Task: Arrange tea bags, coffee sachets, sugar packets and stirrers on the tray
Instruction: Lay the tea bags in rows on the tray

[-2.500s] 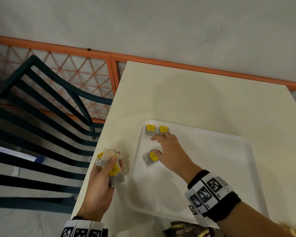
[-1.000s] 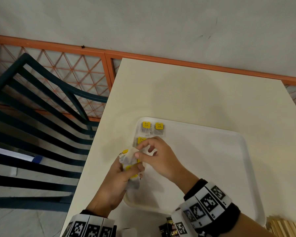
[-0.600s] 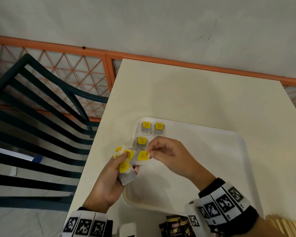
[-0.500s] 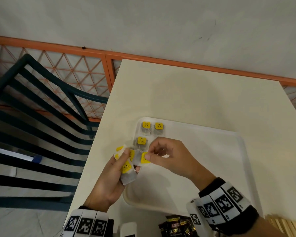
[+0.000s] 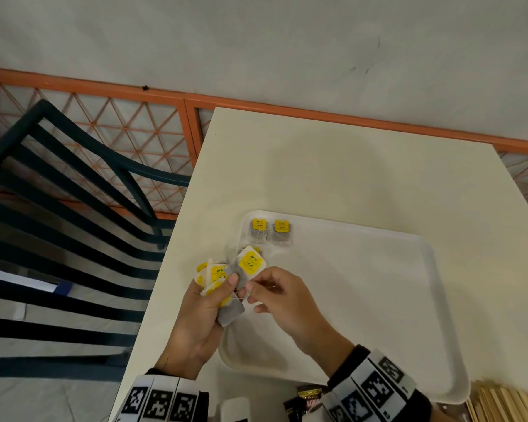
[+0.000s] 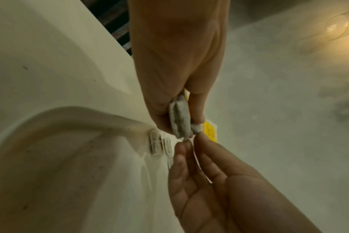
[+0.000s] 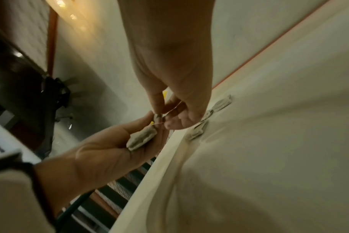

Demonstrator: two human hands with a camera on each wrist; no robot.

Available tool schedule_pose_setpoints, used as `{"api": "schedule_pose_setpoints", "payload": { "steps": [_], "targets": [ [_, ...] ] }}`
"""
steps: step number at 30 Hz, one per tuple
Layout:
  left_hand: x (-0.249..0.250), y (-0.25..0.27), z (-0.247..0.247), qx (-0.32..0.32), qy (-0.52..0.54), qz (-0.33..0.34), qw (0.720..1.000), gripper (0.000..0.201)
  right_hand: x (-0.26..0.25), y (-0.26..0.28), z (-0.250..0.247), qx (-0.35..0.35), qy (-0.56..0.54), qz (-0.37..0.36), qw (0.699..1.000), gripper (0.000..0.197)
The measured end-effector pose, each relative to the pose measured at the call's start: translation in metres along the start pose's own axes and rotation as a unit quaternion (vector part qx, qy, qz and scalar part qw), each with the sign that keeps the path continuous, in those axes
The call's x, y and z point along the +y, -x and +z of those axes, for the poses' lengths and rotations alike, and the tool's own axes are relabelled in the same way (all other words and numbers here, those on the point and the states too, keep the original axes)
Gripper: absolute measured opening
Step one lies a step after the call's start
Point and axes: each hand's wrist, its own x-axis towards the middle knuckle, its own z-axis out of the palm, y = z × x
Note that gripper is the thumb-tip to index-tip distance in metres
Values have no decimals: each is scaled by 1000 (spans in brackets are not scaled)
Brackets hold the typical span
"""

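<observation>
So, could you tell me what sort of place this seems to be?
Probably a café or canteen seating spot: a cream table beside an orange lattice railing, a dark slatted chair, and a serving tray with tea bags.

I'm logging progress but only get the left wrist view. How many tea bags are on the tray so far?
Observer: Three. The head view shows two tea bags side by side in the far left corner of the tray. The right wrist view shows a third tea bag just nearer.
Operator: Are the coffee sachets on it?
Observer: No. Dark coffee sachets lie on the table, off the tray's near edge.
Operator: And the stirrers?
Observer: Wooden stirrers lie off the tray's near right corner.
</observation>
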Motion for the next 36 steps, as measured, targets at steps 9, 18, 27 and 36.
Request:
{"api": "schedule_pose_setpoints", "payload": {
  "steps": [9, 18, 27, 36],
  "targets": [
    [-5, 5, 1, -20, -27, -12, 999, 74, -2, -11, 0, 56, -55, -11, 997, 13],
    [5, 2, -7, 63, 58, -49, 995, 17, 14, -41, -36, 181, 73, 16, 981, 25],
    [1, 1, -8, 62, -10, -53, 997, 16, 10, -54, -42, 164, 251, -47, 953, 43],
    [7, 5, 12, 59, -17, -31, 998, 18, 4, -4, -3, 72, 191, -78, 976, 15]
  ]
}}
